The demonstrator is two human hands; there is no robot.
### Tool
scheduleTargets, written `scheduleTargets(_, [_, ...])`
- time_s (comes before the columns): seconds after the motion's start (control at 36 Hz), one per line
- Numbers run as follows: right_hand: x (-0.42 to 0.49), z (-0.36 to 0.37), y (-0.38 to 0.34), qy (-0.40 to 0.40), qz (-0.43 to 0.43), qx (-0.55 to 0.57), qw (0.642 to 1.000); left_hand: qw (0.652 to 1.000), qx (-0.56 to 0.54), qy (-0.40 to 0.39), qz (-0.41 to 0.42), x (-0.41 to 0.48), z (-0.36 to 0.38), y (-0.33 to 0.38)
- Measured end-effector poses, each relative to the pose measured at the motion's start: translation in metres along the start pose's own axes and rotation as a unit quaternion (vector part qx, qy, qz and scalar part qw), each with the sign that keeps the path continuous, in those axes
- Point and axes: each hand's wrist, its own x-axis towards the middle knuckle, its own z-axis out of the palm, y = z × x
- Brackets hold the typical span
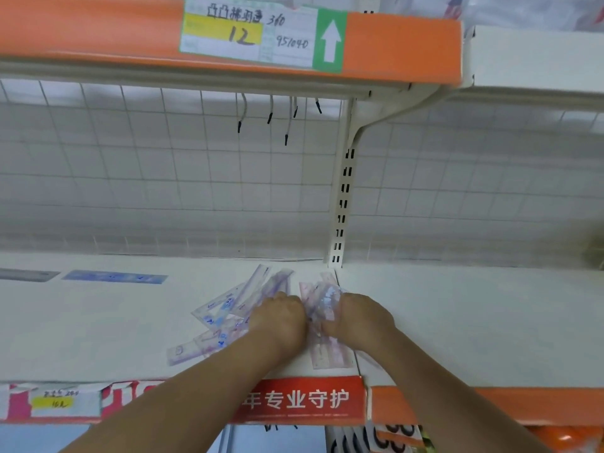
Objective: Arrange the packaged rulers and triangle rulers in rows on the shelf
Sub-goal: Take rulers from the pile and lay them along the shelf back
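a: where does everything lie?
b: on the white shelf [98,322]. a loose heap of blue-printed rulers [225,317] sprawls just left of the hands, crossed at all angles. a pink bundle [328,349] sits between the hands, its long axis running front to back.
a: and the hands?
b: the right hand [359,317] curls round the bundle's right edge. the left hand [279,318] has its fingers curled down at the bundle's left edge, over the heap. what it pinches, i cannot tell.
a: which is nearer the heap?
b: the left, i'd judge.
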Motion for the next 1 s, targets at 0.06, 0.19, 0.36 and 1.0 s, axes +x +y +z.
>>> scheduleTargets(0.06, [0.003, 0.002, 0.002, 0.002, 0.028, -0.001, 1.000, 1.000, 0.010, -0.003, -0.009, 0.001, -0.001, 0.000])
scheduleTargets(0.19, [0.006, 0.006, 0.007, 0.013, 0.035, -0.018, 0.999, 1.000, 0.010, -0.020, -0.015, 0.004, -0.003, -0.003])
scheduleTargets(0.36, [0.007, 0.006, 0.007, 0.010, 0.018, -0.006, 1.000, 1.000, 0.005, -0.018, -0.006, 0.003, -0.006, -0.004])
scheduleTargets(1.0, [0.011, 0.001, 0.025, -0.033, 0.007, -0.029, 0.999, 0.998, -0.001, -0.056, -0.004, 0.002, -0.024, -0.014])
